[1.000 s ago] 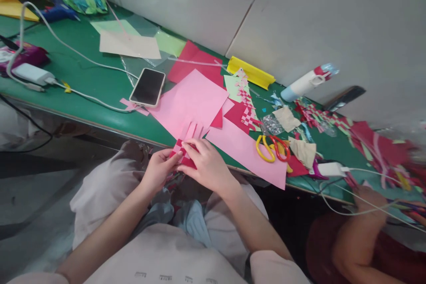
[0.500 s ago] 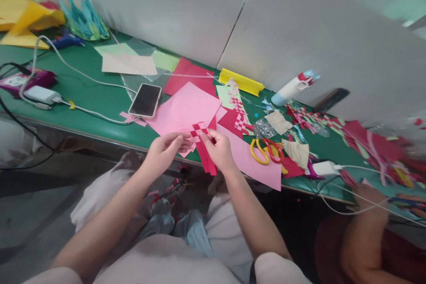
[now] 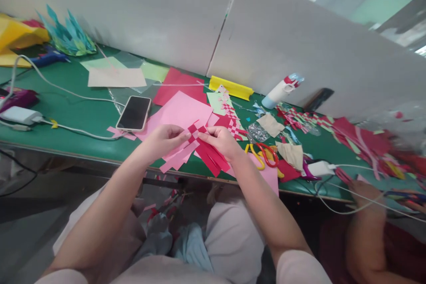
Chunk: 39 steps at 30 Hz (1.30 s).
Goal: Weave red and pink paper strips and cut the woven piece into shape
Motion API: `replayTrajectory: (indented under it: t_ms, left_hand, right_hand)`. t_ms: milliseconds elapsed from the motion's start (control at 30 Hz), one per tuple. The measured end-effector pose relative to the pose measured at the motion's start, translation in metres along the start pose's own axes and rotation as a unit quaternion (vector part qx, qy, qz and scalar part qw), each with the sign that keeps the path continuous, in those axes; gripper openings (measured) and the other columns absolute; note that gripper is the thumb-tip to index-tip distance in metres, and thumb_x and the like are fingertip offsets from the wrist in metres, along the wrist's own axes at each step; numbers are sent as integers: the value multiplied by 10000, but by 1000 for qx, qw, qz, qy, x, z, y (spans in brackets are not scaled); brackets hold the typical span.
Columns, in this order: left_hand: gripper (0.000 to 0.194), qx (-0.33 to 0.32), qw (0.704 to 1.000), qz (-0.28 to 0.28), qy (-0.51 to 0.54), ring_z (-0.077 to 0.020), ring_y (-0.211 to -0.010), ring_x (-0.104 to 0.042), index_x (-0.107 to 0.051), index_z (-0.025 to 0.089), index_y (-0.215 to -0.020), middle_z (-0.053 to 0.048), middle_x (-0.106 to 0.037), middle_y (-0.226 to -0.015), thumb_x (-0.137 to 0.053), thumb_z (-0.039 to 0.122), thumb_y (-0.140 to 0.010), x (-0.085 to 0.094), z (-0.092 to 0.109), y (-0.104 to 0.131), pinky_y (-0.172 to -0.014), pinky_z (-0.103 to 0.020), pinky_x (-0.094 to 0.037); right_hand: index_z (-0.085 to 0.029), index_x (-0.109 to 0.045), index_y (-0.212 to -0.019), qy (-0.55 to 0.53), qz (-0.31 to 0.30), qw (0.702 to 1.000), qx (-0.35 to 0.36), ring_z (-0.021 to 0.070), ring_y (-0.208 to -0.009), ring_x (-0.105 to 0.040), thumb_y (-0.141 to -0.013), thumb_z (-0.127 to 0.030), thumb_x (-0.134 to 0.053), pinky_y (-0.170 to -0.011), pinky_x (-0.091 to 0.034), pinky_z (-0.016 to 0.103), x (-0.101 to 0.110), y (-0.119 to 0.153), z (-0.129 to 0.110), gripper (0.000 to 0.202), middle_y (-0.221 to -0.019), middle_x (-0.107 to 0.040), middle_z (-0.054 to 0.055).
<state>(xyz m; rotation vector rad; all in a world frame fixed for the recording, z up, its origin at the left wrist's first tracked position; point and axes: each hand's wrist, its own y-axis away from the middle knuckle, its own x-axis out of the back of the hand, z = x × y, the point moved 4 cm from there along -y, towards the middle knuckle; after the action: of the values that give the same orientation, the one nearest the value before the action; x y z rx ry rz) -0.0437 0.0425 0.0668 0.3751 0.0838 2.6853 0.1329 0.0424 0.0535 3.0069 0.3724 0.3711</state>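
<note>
Between my two hands is a woven paper piece [image 3: 195, 134], a small red-and-pink checkered patch with loose strips fanning down from it. My left hand [image 3: 166, 140] pinches its left edge, where pink strips [image 3: 181, 156] hang. On the other side, my right hand [image 3: 221, 141] is closed on the right edge, with red strips [image 3: 211, 159] spreading below the thumb. Both hands are over the front of the green table. Behind them lies a pink paper sheet [image 3: 181, 106]. Yellow-handled scissors [image 3: 254, 157] and red-handled scissors [image 3: 269, 154] rest just right of my right hand.
A phone [image 3: 134, 113] lies at left beside white cables. A yellow folded strip [image 3: 230, 88], a white bottle [image 3: 282, 90] and a checkered woven piece [image 3: 228, 108] are near the wall. At far right, another person's hand [image 3: 366, 188] is at the table edge by a cable.
The woven patch has turned, and its pink and red strips are now fanned apart. My left hand now pinches the patch's edge, and the view has shifted slightly.
</note>
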Motion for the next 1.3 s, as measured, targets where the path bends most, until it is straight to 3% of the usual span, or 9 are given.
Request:
replayTrajectory:
  t_ms: [67,133,233,300,367,467,533,933,1300]
  left_hand:
    - [321,31,999,17,11,-64,-366,-279,-590,176,-593,66,-326,-432,-638,451,-751,0,-8,-2,-375,-206,-167]
    - [307,49,998,39,26,-62,-375,-284,-614,170,-593,59,-361,-434,-664,442,-727,2,-19,-4,-376,-202,-172]
    - [311,37,997,37,50,-73,-450,-358,-668,158,-631,28,-474,-507,-689,459,-705,1,-31,-7,-422,-195,-244]
    - [320,20,998,22,56,-78,-486,-375,-697,159,-683,19,-509,-549,-679,477,-720,-2,-34,-8,-451,-197,-266]
    - [346,11,998,24,59,-73,-467,-320,-674,163,-668,37,-447,-513,-656,500,-745,-5,-35,-9,-442,-204,-226]
    - [456,7,997,45,69,-64,-437,-215,-497,175,-529,68,-279,-468,-624,543,-766,-8,-34,-11,-431,-222,-148]
    - [495,12,996,55,72,-64,-438,-202,-418,184,-516,70,-248,-478,-612,562,-771,-10,-34,-12,-433,-227,-140]
    - [382,10,992,89,92,-89,-473,-374,-614,160,-611,22,-473,-515,-650,511,-757,-13,-37,-10,-440,-224,-242]
    - [347,-12,992,92,86,-93,-477,-420,-656,156,-633,15,-537,-533,-648,473,-771,-11,-39,-9,-440,-220,-275]
  right_hand:
    - [-173,-549,-583,6,4,1000,11,86,-500,-489,-712,-502,-724,-500,-392,225,-1,-4,4,394,-522,-514,-60]
    - [-170,-655,-745,-5,32,999,34,129,-656,-610,-682,-442,-762,-633,-486,255,0,-8,9,299,-685,-658,-13]
    - [-176,-683,-915,-19,85,994,69,163,-825,-672,-642,-343,-798,-790,-523,299,3,-13,16,340,-858,-724,39]
    - [-176,-685,-883,-19,85,994,70,164,-807,-682,-645,-314,-791,-787,-536,306,3,-15,19,295,-823,-725,38]
    - [-178,-694,-859,-28,67,996,60,165,-786,-688,-653,-306,-779,-765,-550,308,0,-16,21,257,-799,-728,34]
    - [-178,-714,-861,-38,41,997,49,173,-803,-696,-666,-299,-768,-762,-564,313,-4,-15,19,236,-826,-743,39]
    - [-181,-725,-877,-32,35,997,53,174,-827,-697,-678,-294,-763,-778,-566,314,-4,-14,17,232,-852,-749,39]
    - [-184,-748,-873,45,14,995,86,180,-848,-703,-733,-254,-706,-837,-552,337,-3,-10,7,162,-873,-762,37]
    - [-181,-749,-798,66,19,994,83,172,-786,-691,-729,-288,-728,-779,-542,315,-2,-12,0,129,-815,-758,37]
